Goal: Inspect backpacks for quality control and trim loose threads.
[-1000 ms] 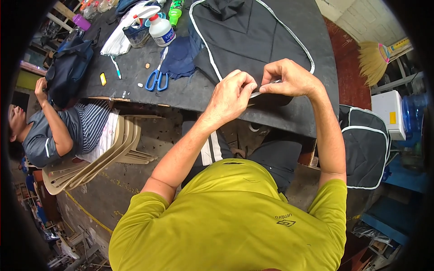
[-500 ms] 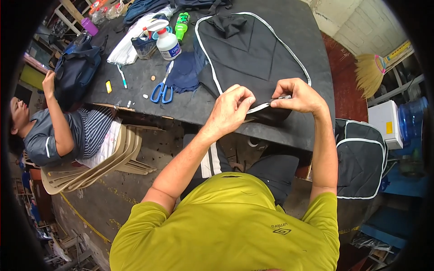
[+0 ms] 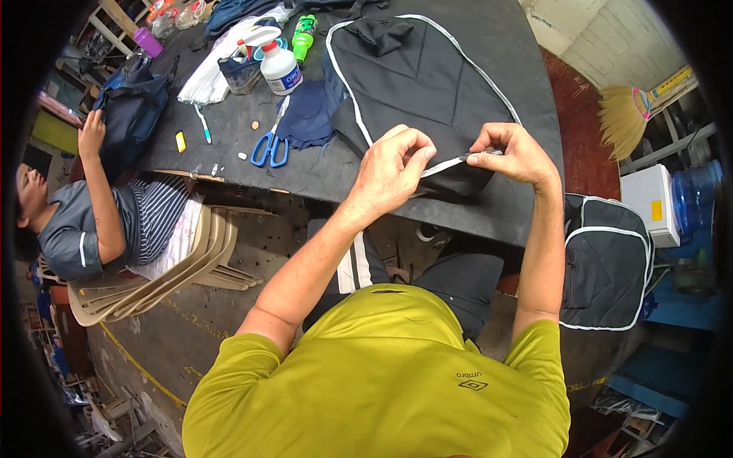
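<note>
A black fabric panel or bag piece (image 3: 427, 84) with white piping round its edge lies on the dark table in front of me. My left hand (image 3: 389, 168) pinches the near edge of it between thumb and fingers. A stretch of the white piping (image 3: 444, 166) runs from that pinch toward my right hand (image 3: 521, 154). Closed round a small silver metal tool (image 3: 492, 153), my right hand keeps its tip against the piping. Fingers cover much of the tool, so its exact kind cannot be made out.
Left of the fabric lie blue-handled scissors (image 3: 269, 149) and navy cloth scraps (image 3: 307, 118). Behind them stand a white spray bottle (image 3: 280, 70) and a green bottle (image 3: 303, 40). A person (image 3: 99, 206) sits at the left beside a dark blue bag (image 3: 131, 114). Another white-piped black bag (image 3: 607, 267) rests at right.
The tool's tip now sits against the piping, and my right hand has turned slightly. My left hand keeps its pinch. The whole view has shifted a little.
</note>
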`<state>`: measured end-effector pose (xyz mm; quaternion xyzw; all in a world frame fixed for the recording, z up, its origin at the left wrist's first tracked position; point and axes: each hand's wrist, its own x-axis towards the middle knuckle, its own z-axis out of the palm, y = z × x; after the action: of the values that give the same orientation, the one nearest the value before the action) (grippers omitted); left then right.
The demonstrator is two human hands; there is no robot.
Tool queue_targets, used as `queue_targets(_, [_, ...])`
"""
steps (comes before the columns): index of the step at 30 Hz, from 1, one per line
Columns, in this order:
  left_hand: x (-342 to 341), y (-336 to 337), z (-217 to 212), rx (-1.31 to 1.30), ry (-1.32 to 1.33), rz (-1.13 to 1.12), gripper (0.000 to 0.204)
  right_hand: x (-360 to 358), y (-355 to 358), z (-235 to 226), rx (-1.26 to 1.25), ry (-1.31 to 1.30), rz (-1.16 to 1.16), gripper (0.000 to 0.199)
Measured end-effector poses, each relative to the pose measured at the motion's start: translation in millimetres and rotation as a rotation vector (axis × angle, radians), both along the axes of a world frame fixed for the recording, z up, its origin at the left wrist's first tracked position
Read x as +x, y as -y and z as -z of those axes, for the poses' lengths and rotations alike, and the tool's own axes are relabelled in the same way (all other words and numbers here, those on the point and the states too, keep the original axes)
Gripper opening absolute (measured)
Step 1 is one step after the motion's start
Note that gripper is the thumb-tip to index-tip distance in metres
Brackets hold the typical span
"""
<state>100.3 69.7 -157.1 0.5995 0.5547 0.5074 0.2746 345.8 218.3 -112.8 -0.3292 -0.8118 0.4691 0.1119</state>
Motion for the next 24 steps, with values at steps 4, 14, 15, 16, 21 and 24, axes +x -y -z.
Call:
queue_targets(4, [2, -2, -4, 0.006, 0.009, 0.004, 0.014, 1, 2, 1, 0.027, 0.013, 0.012, 0.019])
queue_targets(14, [10, -8, -13, 0.078, 0.031, 0.057, 0.013, 2, 6, 6, 0.024, -0.054, 0.021, 0.021])
queue_targets(15, [10, -9, -13, 0.076, 0.030, 0.062, 0.013, 3, 6, 6, 0.027, -0.040, 0.021, 0.020])
queue_targets(16, [10, -9, -13, 0.076, 0.029, 0.062, 0.013, 3, 6, 6, 0.028, -0.041, 0.020, 0.020])
queue_targets(21, [7, -8, -15, 0.059, 0.018, 0.048, 0.014, 4, 4, 8, 0.011, -0.046, 0.026, 0.020])
queue_targets(24, [3, -8, -13, 0.059, 0.045, 0.042, 0.013, 0, 4, 6, 0.034, -0.037, 0.004, 0.019])
